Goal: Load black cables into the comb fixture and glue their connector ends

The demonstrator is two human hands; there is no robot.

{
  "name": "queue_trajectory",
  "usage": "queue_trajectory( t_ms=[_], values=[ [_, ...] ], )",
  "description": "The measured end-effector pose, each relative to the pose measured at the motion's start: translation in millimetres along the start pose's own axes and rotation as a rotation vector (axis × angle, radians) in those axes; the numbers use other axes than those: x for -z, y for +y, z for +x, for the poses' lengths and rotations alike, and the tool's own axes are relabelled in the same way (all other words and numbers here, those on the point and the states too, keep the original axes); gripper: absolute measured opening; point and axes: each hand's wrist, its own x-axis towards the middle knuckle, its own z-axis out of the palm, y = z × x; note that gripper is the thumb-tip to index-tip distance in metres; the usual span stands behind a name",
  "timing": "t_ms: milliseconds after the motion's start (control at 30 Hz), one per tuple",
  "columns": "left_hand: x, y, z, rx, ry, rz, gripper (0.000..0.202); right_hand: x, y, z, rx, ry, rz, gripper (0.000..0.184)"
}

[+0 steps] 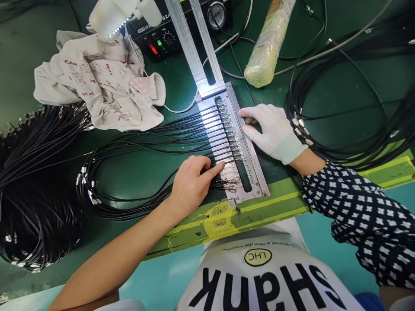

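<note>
A metal slotted fixture (256,170) lies on the green bench, with several thin black cables (181,129) laid side by side in its slots, their small terminal ends (231,138) lined up down the middle. My bare left hand (191,183) rests on the lower cables, fingers curled and index finger pressing a cable into a slot near the fixture's near end. My right hand (274,129), in a white glove, lies flat on the fixture's right rail with fingers stretched toward the terminals, holding nothing.
A big bundle of black cables (35,185) fills the left side and more loop at the right (350,108). A printed cloth (100,82), a control box with lit lamps (162,34), a lamp head (113,15) and a wrapped roll (269,43) lie at the back.
</note>
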Motion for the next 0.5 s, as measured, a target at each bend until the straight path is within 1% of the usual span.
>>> queue_trajectory(
  t_ms=[100,200,267,367,433,500],
  values=[
    [-0.1,2.7,-4.7,0.009,-0.058,0.029,0.04,-0.3,0.0,0.5,0.0,0.017,0.015,0.034],
    [8.0,7.6,-8.2,0.047,-0.117,-0.015,0.04,1.6,-0.3,-4.0,0.016,0.029,0.015,0.034],
    [16.5,12.9,-14.6,0.125,-0.145,-0.062,0.037,3.9,-0.3,-11.1,0.045,0.02,0.022,0.035],
    [26.1,21.7,-30.2,0.284,-0.189,-0.157,0.028,6.8,0.5,-23.6,0.098,0.005,0.04,0.037],
    [28.4,24.8,-39.4,0.367,-0.202,-0.296,0.021,7.2,1.3,-29.0,0.111,0.006,0.044,0.037],
    [29.1,24.1,-43.8,0.455,-0.172,-0.472,0.016,6.9,1.6,-30.7,0.104,0.01,0.041,0.037]
  ],
)
